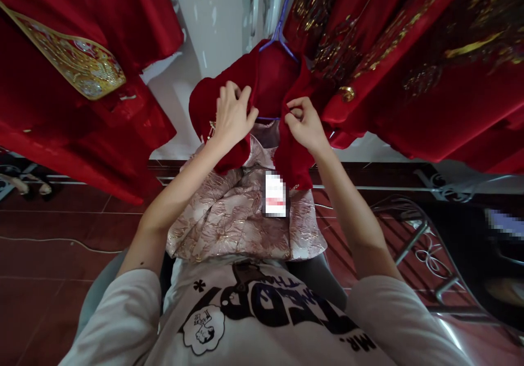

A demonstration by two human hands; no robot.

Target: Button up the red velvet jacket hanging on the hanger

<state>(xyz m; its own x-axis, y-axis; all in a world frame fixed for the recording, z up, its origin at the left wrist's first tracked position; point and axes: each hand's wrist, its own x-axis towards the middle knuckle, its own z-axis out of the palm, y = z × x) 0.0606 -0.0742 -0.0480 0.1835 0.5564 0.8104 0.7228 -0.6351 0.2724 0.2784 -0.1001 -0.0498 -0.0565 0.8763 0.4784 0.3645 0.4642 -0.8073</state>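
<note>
A red jacket hangs on a purple hanger at upper centre; the right hand pinches one front edge, the left hand touches the other, grip unclear. Pink brocade spreads below.

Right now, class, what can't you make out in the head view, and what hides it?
Head view: part of the red garment, covered by the left hand.
Head view: wording on the white tag, masked by pixelation.
Head view: top of the purple hanger, cut off by the upper edge.
</note>
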